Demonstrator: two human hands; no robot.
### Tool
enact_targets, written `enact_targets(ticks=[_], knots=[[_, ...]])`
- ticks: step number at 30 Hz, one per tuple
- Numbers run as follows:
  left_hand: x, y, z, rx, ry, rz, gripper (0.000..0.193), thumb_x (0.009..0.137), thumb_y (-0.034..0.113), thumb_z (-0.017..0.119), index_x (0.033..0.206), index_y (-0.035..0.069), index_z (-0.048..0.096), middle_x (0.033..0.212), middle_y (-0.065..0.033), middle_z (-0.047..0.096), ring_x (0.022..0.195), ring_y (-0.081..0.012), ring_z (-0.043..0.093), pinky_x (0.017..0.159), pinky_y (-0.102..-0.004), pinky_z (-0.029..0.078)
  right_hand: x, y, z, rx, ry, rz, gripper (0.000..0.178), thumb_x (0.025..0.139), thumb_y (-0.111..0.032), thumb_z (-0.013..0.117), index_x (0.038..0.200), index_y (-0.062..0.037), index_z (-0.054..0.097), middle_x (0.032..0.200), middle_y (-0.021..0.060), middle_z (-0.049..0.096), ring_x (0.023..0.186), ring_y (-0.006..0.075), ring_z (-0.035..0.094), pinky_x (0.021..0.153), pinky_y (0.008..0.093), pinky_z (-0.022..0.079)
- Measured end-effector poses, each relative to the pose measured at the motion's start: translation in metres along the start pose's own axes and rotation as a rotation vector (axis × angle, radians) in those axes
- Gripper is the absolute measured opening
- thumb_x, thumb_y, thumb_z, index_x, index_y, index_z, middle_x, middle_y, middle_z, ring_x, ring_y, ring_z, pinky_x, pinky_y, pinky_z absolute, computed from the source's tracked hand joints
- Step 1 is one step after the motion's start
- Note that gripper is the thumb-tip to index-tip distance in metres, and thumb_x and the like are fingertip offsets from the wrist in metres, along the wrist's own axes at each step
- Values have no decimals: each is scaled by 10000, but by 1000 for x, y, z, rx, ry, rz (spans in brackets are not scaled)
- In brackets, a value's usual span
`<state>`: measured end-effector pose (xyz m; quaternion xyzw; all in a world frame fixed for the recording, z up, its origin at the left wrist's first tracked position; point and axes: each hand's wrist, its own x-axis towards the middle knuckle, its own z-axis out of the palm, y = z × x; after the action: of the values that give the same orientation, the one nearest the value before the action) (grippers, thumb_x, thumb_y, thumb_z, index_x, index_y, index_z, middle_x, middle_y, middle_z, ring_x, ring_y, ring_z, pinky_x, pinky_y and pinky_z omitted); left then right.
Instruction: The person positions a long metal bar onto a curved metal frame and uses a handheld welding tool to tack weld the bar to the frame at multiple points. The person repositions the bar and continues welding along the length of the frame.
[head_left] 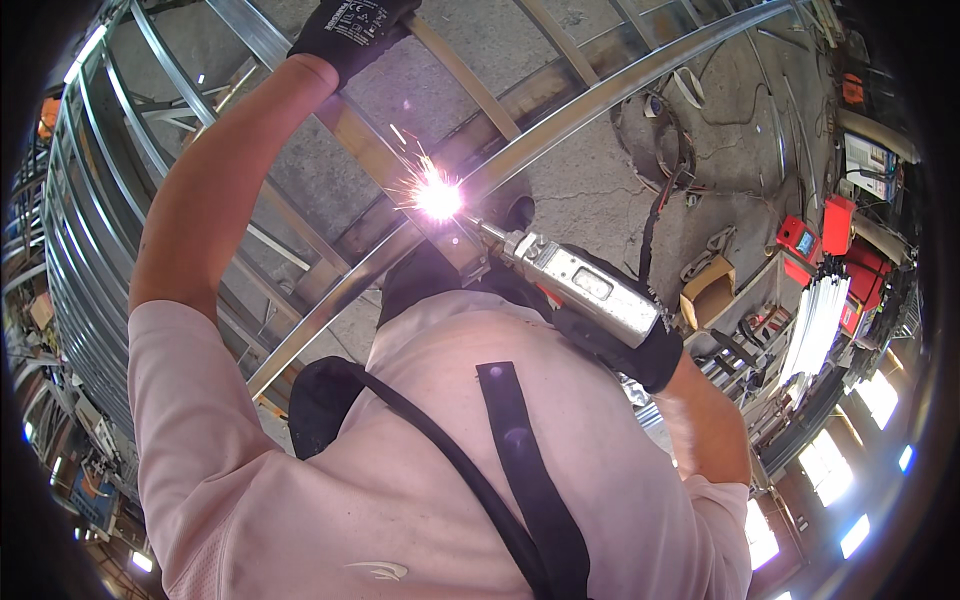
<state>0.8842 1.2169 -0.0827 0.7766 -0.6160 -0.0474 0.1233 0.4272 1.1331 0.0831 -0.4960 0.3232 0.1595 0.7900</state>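
Note:
My right hand (655, 350), in a black glove, is wrapped round the rear of a silver handheld welding torch (585, 282). Its thin nozzle points left into a bright white-pink glare (438, 197) that throws sparks up and to the left. The glare sits at a joint of the metal frame (590, 120) and hides the seam itself. My left arm reaches far forward, and my gloved left hand (350, 38) rests at a bar of the frame at the top edge. Its fingers are mostly out of sight, so I cannot tell whether they grip the bar.
Curved shiny metal tubes (90, 220) line the left side. Cables (655, 140) lie coiled on the concrete floor to the right. An open cardboard box (708, 290), red equipment (865, 265) and a bundle of white rods (815, 325) are farther right. A black strap (520, 450) crosses my shirt.

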Motion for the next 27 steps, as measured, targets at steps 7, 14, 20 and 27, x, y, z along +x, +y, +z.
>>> enact_targets(ticks=[7,14,20,27], knots=[[0,-3,-1,106,50,111,475,1069,240,458,1515,78,442,1528,-97,496,1447,-230,436,1261,-398,304,-2,1,0,8,30,63,573,1027,-149,715,1549,-61,496,1428,109,648,1214,151,679,1044,316,566],[0,-4,-2,153,86,172,462,1039,246,490,1472,84,468,1482,-97,517,1416,-239,457,1246,-411,319,2,2,0,-191,-5,-87,570,1013,-20,692,1545,-24,488,1411,109,658,1194,134,671,1027,303,567],[1,-5,-3,175,104,199,451,1014,251,518,1435,89,491,1443,-97,534,1389,-246,474,1232,-422,332,-2,5,-1,-199,7,-103,586,1005,1,693,1551,-27,484,1400,101,660,1184,119,661,1003,277,562],[2,-5,-4,188,116,222,439,985,257,550,1391,95,518,1396,-97,554,1358,-254,495,1217,-435,347,-1,15,-5,-125,-34,-171,625,994,-46,723,1567,-42,473,1357,73,671,1118,115,665,922,246,556]])
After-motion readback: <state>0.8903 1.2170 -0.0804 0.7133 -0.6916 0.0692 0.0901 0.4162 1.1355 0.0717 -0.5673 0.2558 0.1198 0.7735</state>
